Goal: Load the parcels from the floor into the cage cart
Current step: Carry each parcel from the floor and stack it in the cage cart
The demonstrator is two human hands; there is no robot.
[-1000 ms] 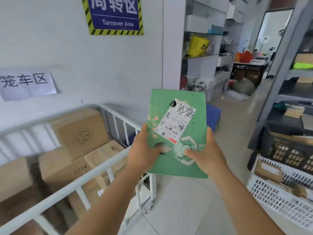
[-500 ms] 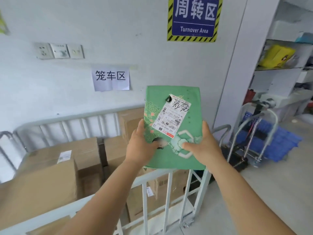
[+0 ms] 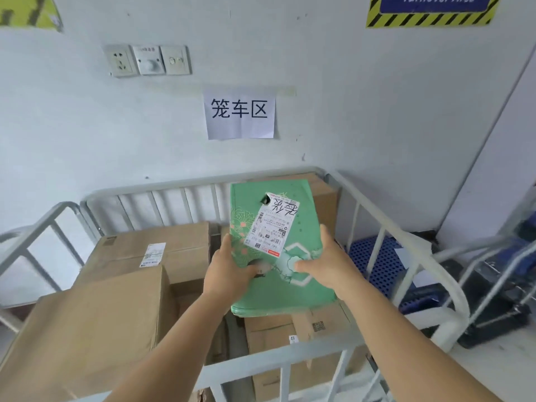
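A flat green parcel (image 3: 301, 210) with a white shipping label hangs over the inside of the white-railed cage cart (image 3: 385, 224). My left hand (image 3: 229, 268) grips its left edge with the thumb on top. My right hand (image 3: 324, 265) grips its right edge the same way. Both forearms reach over the cart's near rail. Beneath the parcel lie brown cardboard boxes (image 3: 156, 245), several of them, with a tall one (image 3: 87, 332) at the near left.
The cart stands against a white wall with a paper sign (image 3: 240, 113) and wall sockets (image 3: 146, 60). A blue perforated crate (image 3: 383, 262) and a metal trolley (image 3: 493, 285) sit to the right, outside the cart's side rail.
The view has swung left and down to face the cart squarely. Both hands have carried the green parcel forward over the near rail and lower, above the boxes.
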